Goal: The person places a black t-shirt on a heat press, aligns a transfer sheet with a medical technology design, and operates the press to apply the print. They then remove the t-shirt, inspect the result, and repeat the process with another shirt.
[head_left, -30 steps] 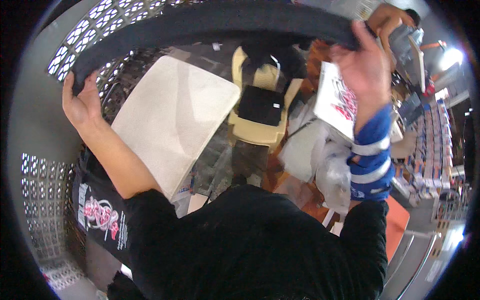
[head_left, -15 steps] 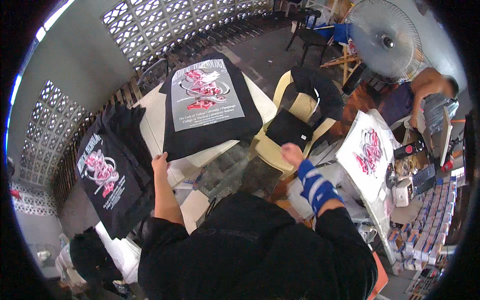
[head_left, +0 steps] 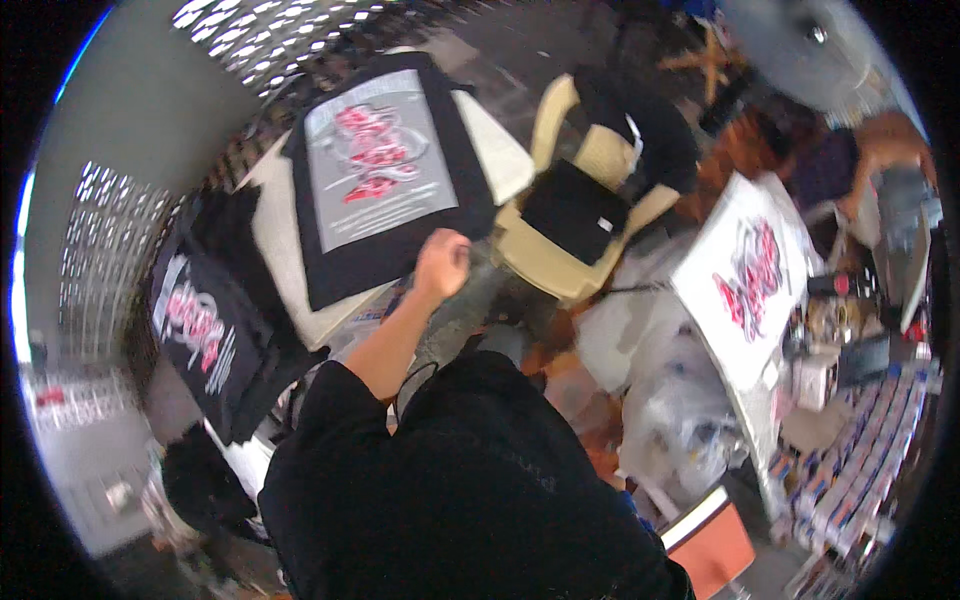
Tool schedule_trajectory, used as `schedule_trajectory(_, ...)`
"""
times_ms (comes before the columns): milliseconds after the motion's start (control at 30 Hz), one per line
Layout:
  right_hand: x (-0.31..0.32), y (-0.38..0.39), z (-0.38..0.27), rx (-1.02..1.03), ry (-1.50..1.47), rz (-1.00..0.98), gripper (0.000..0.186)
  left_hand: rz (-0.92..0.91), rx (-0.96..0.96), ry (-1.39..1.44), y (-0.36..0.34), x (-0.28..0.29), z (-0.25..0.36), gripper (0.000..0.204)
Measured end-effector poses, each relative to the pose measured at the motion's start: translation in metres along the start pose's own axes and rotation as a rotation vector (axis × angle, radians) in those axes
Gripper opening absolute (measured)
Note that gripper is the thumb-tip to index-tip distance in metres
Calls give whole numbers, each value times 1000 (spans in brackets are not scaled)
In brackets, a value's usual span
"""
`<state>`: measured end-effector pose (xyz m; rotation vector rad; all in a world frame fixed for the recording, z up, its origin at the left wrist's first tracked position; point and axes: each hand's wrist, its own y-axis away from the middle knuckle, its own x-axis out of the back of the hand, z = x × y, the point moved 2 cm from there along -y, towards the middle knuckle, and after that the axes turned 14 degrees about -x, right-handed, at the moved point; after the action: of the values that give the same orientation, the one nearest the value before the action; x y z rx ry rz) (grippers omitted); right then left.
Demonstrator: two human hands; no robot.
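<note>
A black T-shirt (head_left: 470, 190) with a grey, red and white print lies spread over a pale board in front of me. My left hand (head_left: 443, 264) is at the shirt's near right edge, over the hem. Its fingers look curled in, but blur hides whether cloth or anything else is between them. My right hand is out of sight behind my body; only a sliver of its blue sleeve shows low on the right. To the left hang more black printed shirts (head_left: 205, 320) in a bunch.
A cream plastic chair (head_left: 545, 265) holds a folded black cloth (head_left: 575, 212), with more black cloth over its back. Farther right are a white board (head_left: 750, 285) with a red print, clear plastic bags (head_left: 680, 420) and stacked small boxes (head_left: 860, 470). A fan (head_left: 815, 50) and another person (head_left: 890, 150) are at the far right.
My left hand has let go of the shirt's near left corner and moved right along the hem. The right hand has dropped from beside the chair out of view. The view has shifted.
</note>
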<state>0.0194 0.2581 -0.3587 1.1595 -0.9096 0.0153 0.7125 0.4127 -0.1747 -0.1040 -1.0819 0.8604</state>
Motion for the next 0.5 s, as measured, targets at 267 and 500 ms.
schedule_trajectory(267,106,-5,-123,-525,-1822,-130,26,-983,373,87,-16,-317,-102,54)
schedule_trajectory(500,207,22,-190,-788,-1529,-169,31,-404,1058,76,-117,-360,-169,100)
